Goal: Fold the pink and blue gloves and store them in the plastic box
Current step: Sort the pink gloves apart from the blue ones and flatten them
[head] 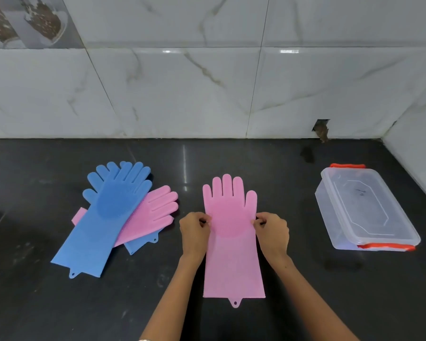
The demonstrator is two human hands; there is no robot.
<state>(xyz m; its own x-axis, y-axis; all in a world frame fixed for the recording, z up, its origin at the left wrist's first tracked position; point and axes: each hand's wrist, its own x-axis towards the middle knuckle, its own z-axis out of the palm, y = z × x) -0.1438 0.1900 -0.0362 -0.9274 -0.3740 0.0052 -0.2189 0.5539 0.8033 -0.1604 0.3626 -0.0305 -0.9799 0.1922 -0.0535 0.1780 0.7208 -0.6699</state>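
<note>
A pink glove (231,257) lies flat on the black counter in front of me, fingers pointing to the wall. My left hand (194,232) pinches its left edge at the palm and my right hand (272,233) pinches its right edge. To the left lies a pile: a blue glove (101,217) on top, a second pink glove (153,212) under it, and another blue glove (139,244) showing at the bottom. The clear plastic box (330,207) with orange clips stands at the right with its lid on.
The black counter (305,291) meets a white marble-tiled wall (182,94) at the back and on the right. A small hole in the wall (320,127) sits behind the box.
</note>
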